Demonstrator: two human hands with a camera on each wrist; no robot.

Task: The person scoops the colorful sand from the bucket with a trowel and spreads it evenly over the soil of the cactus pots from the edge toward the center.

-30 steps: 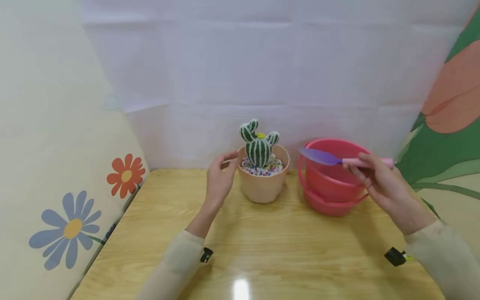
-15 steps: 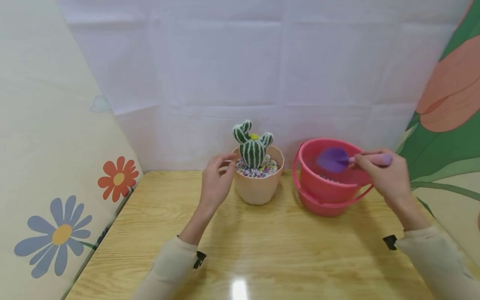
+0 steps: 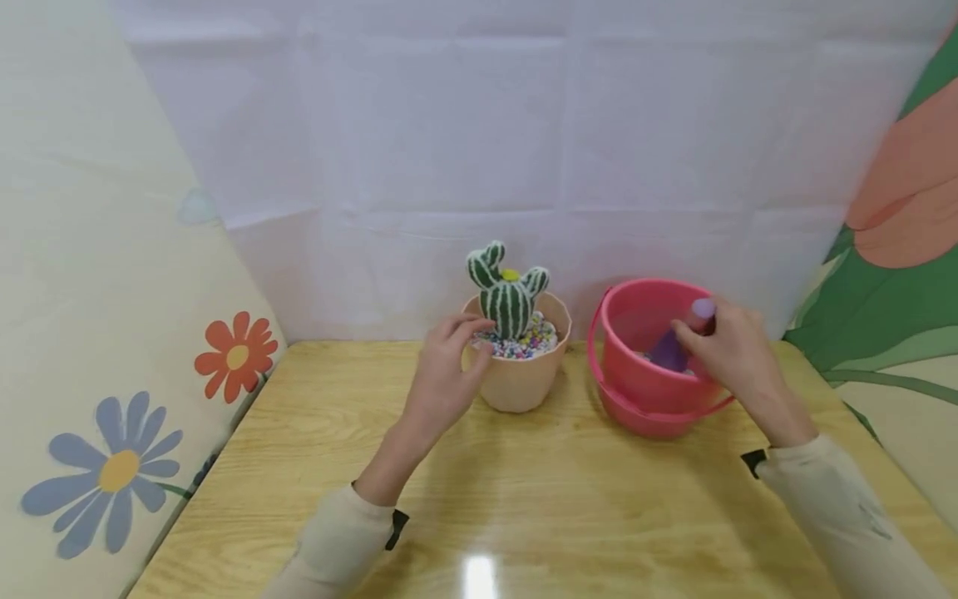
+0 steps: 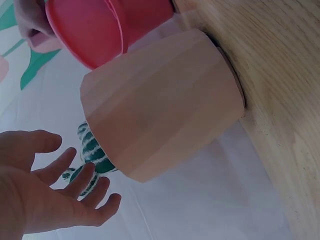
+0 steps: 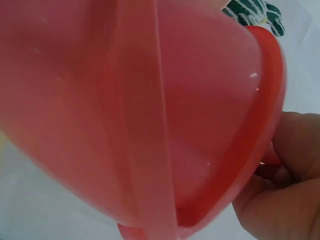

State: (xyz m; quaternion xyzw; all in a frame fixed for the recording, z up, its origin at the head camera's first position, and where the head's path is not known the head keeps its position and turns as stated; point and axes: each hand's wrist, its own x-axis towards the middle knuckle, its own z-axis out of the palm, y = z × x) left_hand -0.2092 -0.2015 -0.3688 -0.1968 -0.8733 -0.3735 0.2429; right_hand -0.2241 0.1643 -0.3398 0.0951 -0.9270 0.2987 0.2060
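Observation:
My right hand [image 3: 737,345] grips the handle of a small purple trowel [image 3: 669,353] over the right rim of a red bucket [image 3: 659,408]. The trowel's blade points down inside the bucket, its tip among small beads. In the right wrist view the bucket wall [image 5: 210,100] hides the trowel. My left hand [image 3: 445,374] is at the left rim of a peach flowerpot [image 3: 520,387], fingers loosely bent and holding nothing; the left wrist view shows them near the knitted cactus [image 4: 95,150]. The green, white-striped cactus [image 3: 509,308] stands upright in colourful beads [image 3: 535,339] in the pot.
Pot and bucket stand side by side at the back of a wooden table [image 3: 479,491], against a white cloth [image 3: 441,150]. The bucket's handle [image 3: 636,408] hangs down its front. Flower-patterned panels [image 3: 82,274] flank the table.
My right hand has lowered the trowel from above the bucket into it, turning the blade downward. My left hand has shifted slightly right, over the pot's rim.

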